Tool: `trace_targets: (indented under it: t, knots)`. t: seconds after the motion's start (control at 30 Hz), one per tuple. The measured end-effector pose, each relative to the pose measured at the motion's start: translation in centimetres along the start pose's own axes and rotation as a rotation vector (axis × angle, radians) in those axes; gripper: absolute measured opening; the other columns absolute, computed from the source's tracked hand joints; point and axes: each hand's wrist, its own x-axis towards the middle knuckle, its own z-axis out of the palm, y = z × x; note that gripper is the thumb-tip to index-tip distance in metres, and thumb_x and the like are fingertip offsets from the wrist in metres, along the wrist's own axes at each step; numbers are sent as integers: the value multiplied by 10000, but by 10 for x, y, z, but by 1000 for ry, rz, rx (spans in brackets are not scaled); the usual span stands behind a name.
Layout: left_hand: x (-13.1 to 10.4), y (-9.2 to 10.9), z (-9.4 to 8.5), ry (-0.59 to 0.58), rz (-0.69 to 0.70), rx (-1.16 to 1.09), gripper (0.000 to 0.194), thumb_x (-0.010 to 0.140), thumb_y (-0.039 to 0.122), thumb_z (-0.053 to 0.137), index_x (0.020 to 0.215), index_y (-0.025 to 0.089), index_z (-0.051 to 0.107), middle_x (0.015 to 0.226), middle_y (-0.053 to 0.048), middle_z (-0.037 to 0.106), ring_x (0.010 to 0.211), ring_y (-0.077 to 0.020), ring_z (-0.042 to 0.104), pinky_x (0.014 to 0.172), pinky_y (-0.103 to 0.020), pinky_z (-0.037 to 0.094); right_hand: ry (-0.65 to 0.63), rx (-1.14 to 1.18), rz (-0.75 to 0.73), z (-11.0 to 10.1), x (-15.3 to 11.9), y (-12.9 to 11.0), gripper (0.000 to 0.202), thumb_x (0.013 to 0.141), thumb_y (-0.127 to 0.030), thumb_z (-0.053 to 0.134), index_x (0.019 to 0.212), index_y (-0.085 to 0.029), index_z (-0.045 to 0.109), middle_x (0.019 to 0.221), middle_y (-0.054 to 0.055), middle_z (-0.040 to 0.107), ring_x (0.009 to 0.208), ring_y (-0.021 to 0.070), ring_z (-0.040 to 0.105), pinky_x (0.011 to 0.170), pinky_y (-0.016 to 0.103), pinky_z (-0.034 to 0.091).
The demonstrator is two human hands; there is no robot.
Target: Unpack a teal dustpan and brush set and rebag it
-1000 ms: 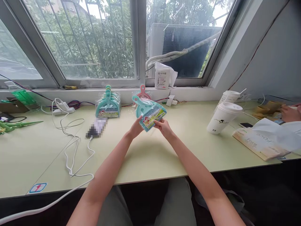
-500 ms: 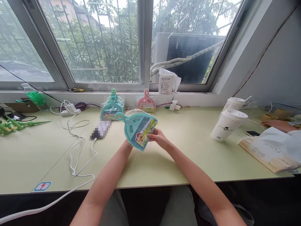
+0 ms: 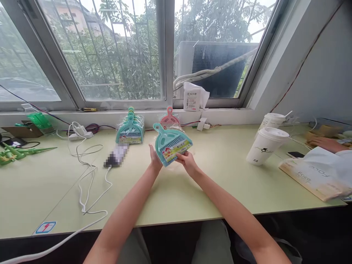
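Held up over the pale green desk, centre frame: one small teal plastic dustpan-and-brush set in clear wrap, handle pointing up-left, colour label facing the camera. Left hand pressed vs. the set's left edge, fingers mostly hidden behind it, so grip there can't be told for sure. Right hand pinching the lower right corner, thumb on the label, fingers curled under. Set clear of the desk, not touching anything else.

Behind it, nr the window sill: stack of identical teal wrapped sets lying w/ handles toward the glass, and just right of that a single pink wrapped set. Held set well apart from both.

Progress, as a judgement only: one piece in hand, being turned or checked; stack at the back looks sorted by colour already, pink one separate. Held set not yet laid w/ either group. How many more remain: not visible.

Elsewhere on desk: white charger cable looping at left, blurred phone at its end, two white lidded paper cups at right, white paper bag beyond them. Another person's hand resting at far right edge, apart from the wearer's own.
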Motion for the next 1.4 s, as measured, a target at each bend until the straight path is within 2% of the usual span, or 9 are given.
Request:
trace_targets:
  t: [0.1,0.27,0.4,0.57,0.77,0.9,1.03,1.23,1.4]
  knots:
    - [-1,2,5,51,-65,-68,908,670,884,293,1201,199,565,1209,-145,625,1232,-376,485,984,-560,401,76,17,-20,-10,8,0,263,653,-233,781,869,-167,646,929,52,725,884,210,696,897,408,570]
    - [-2,-3,20,0,-109,1,564,783,605,558,1170,195,579,1178,-113,647,1212,-335,518,1025,-505,403,97,12,-37,-18,13,-9,253,639,-208,783,845,-177,638,919,44,725,885,202,692,879,388,581]
    - [-1,-2,18,3,-120,18,483,795,539,577,1130,192,601,1165,-112,656,1195,-340,535,1019,-515,417,71,-30,-38,-16,12,-14,298,598,-198,805,846,-171,643,908,36,724,867,193,689,855,367,590]
    - [-4,0,21,3,-73,48,513,783,525,599,1166,185,585,1155,-119,659,1176,-354,548,996,-523,431,120,35,-93,-8,5,-8,313,638,-222,781,913,-179,638,998,42,707,938,193,677,897,357,574]
    - [-4,-2,23,5,-28,101,622,710,346,716,1275,176,519,1142,-114,663,1136,-327,581,1015,-480,410,123,37,-70,-11,4,-6,318,646,-235,778,925,-188,633,1052,42,699,964,194,671,913,350,565]
    - [-4,9,22,-29,-72,-50,594,813,555,540,1282,189,528,1210,-111,635,1187,-335,543,1015,-487,404,85,6,-72,-13,6,-13,360,617,-262,803,928,-184,639,1038,46,705,960,216,673,894,373,571]
    - [-4,28,13,3,-103,-210,817,802,777,244,1279,180,531,1231,-132,619,1229,-365,495,996,-538,405,-27,-68,-44,-8,2,-16,373,581,-280,830,899,-172,667,1004,59,718,949,252,674,860,414,580]
    - [-3,37,-3,68,-134,-198,840,820,762,122,1306,192,501,1198,-132,633,1234,-352,487,970,-534,426,-97,-92,3,-1,-4,-12,369,590,-297,826,904,-173,676,1027,67,715,957,252,674,853,411,580]
    - [-7,30,15,-73,-175,-227,777,852,722,186,1312,179,498,1210,-130,622,1231,-350,477,977,-535,411,-69,-77,-15,0,-5,-14,375,599,-297,818,916,-169,665,1042,73,710,968,254,672,871,421,574]
